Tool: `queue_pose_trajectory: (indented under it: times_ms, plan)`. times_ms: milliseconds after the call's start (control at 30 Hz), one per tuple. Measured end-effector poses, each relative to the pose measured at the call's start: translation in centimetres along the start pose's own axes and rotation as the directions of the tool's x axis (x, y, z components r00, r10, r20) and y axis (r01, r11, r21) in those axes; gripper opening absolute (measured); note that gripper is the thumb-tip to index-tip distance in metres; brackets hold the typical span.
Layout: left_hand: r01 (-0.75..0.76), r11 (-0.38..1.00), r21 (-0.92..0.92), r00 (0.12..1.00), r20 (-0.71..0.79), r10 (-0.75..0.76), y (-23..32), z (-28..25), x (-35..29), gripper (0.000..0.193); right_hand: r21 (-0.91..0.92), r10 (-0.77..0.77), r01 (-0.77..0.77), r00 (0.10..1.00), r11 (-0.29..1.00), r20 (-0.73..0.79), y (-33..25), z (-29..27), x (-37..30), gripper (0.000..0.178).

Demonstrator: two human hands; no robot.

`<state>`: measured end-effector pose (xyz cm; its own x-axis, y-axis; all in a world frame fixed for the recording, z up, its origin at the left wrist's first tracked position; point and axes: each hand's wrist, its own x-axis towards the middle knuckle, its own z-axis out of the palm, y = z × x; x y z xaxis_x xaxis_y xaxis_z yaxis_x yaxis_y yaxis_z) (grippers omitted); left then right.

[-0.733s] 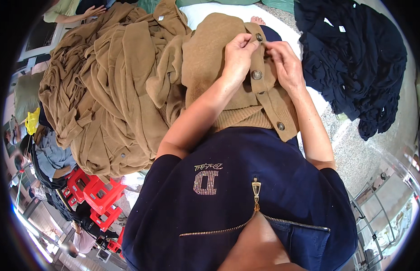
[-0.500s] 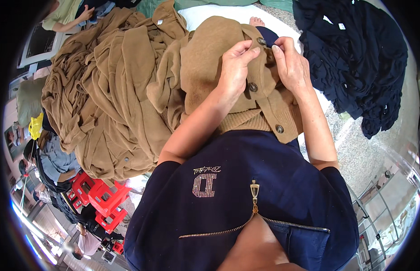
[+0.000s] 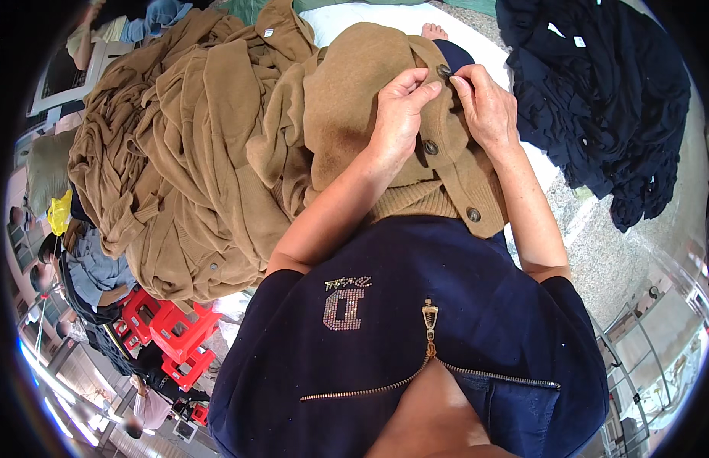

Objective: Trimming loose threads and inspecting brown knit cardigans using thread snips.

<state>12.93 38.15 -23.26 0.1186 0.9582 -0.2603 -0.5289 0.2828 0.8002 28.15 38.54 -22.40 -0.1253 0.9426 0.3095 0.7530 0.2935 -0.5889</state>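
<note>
A brown knitted cardigan (image 3: 358,84) lies bunched across my lap, its buttoned front band turned toward the right. Dark round buttons run along that band; the top button (image 3: 444,71) sits between my two hands. My left hand (image 3: 402,111) rests on the cardigan with thumb and forefinger pinched together at the band's left side. Just right of the top button, my right hand (image 3: 488,107) has its fingers closed on the band's edge, thumb against forefinger. A lower button (image 3: 430,147) and the bottom button (image 3: 473,215) show below my hands. What lies right under my fingertips is hidden.
A large heap of brown knitwear (image 3: 194,153) stands to my left. Dark navy garments (image 3: 599,91) are piled at the right. White sheeting (image 3: 534,164) lies under my lap. Red plastic stools (image 3: 179,332) and other people are at the lower left, a metal rack (image 3: 637,366) at the lower right.
My right hand has shifted slightly left, its fingertips closing in beside the top button. My left hand has barely moved. At the upper left, another person's arm has moved away.
</note>
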Motion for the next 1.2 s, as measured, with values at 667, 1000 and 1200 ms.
queue_pose_trajectory:
  times_ms: [667,1000,1200]
  plan:
    - [-0.642,0.75,0.158,0.73,0.423,0.536,18.6,6.9,-7.0,0.044,0.0,0.016,-0.016,0.99,1.0,0.143,-1.6,1.4,-1.1,0.055]
    - [0.273,0.254,0.928,0.952,-0.298,0.065,10.1,-9.1,-2.4,0.073,-0.349,-0.026,0.023,1.0,0.937,-0.004,-4.0,2.4,2.3,0.055]
    - [0.046,0.055,0.997,0.954,-0.06,0.293,6.2,-9.7,-7.2,0.018,-0.394,0.137,-0.114,0.99,0.912,0.031,-1.5,1.6,4.0,0.032]
